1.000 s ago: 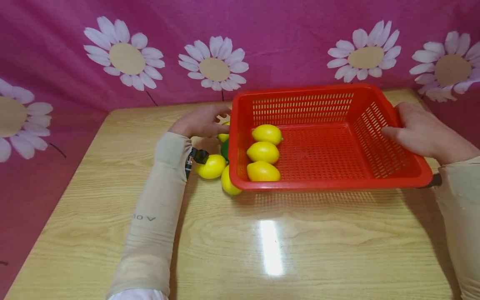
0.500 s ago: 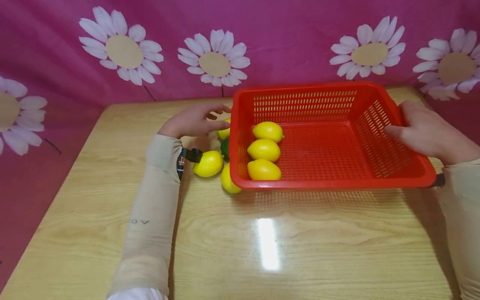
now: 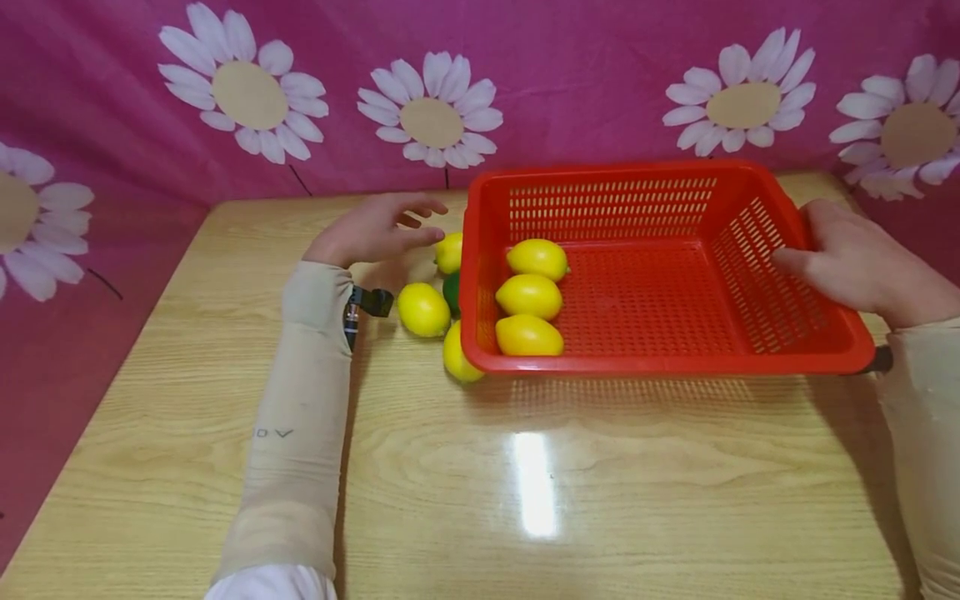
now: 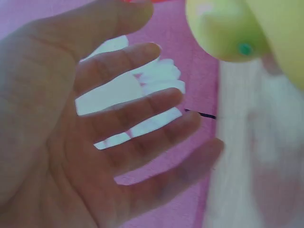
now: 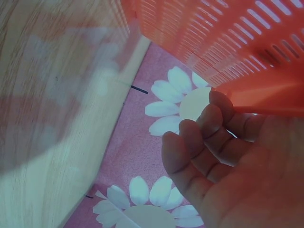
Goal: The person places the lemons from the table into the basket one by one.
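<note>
A red plastic basket (image 3: pixel 630 364) with slotted walls appears slightly raised over the table, three yellow lemons (image 3: pixel 528 297) lined up along its left inner side. My right hand (image 3: pixel 862 262) grips its right rim, thumb inside; the right wrist view has the fingers (image 5: pixel 192 137) curled up against the outer edge. Left of the basket, my left hand (image 3: pixel 375 229) holds nothing, its fingers (image 4: pixel 142 104) spread apart. Just below that hand lies a yellow lemon (image 3: pixel 423 310). Two more lemons, one farther back (image 3: pixel 449 252) and one nearer (image 3: pixel 459 354), and a dark green fruit (image 3: pixel 452 292) are partly hidden by the basket.
Everything is on a light wood-grain table (image 3: pixel 420 483) with a bright reflection near the middle. A magenta cloth (image 3: pixel 570 83) with white daisies hangs behind the table's far edge. A black wrist camera (image 3: pixel 372 302) juts from the left sleeve beside the nearest lemon.
My left hand has drawn back leftward from the basket's rim. The lemon beside its wrist has rolled slightly away and toward the basket. The right hand keeps its grip.
</note>
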A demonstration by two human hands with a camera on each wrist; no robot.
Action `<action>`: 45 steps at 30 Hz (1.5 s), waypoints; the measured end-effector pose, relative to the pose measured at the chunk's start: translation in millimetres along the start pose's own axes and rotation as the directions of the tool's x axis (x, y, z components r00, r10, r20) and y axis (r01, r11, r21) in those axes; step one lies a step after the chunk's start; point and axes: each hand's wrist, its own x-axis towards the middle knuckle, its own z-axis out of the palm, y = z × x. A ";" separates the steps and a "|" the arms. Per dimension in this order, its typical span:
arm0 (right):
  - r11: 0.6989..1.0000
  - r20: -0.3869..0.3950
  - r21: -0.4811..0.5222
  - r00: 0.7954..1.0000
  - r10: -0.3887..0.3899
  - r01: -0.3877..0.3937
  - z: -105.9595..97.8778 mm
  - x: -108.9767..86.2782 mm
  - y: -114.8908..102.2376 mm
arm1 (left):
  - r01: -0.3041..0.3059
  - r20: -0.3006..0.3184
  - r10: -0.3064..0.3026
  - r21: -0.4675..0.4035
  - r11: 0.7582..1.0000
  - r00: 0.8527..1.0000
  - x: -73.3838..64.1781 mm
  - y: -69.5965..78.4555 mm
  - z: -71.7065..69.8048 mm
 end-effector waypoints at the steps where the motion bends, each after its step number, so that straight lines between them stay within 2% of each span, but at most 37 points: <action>1: 1.000 0.002 -0.002 1.000 0.002 -0.002 -0.2 -0.1 0.2 | 0.000 0.000 0.000 0.000 1.000 1.000 1.3 -1.6 0.8; 9: 1.000 0.002 -0.008 1.000 0.011 -0.011 0.0 -1.2 0.2 | 0.045 0.045 -0.044 -0.007 0.999 0.998 10.5 -1.6 10.6; 16: 1.000 0.000 -0.002 1.000 0.001 -0.001 0.6 -0.3 -0.1 | 0.022 0.088 -0.017 -0.057 0.998 0.996 10.6 0.8 16.7; 20: 1.000 -0.002 -0.006 1.000 0.006 -0.006 1.2 0.1 -0.5 | -0.017 0.109 0.023 -0.060 0.998 0.994 12.9 -1.0 18.9; 27: 1.000 -0.002 -0.013 1.000 0.002 -0.002 -0.2 1.4 -1.2 | -0.073 0.107 0.077 -0.043 0.996 0.991 16.1 -0.9 21.6; 37: 1.000 -0.007 -0.001 1.000 0.010 -0.010 0.1 -3.2 0.1 | -0.075 0.089 0.078 -0.029 0.997 0.993 16.3 3.8 22.7; 45: 1.000 0.003 0.024 1.000 -0.004 0.004 0.6 -0.6 0.0 | -0.093 0.092 0.094 -0.014 0.996 0.991 16.5 1.0 21.2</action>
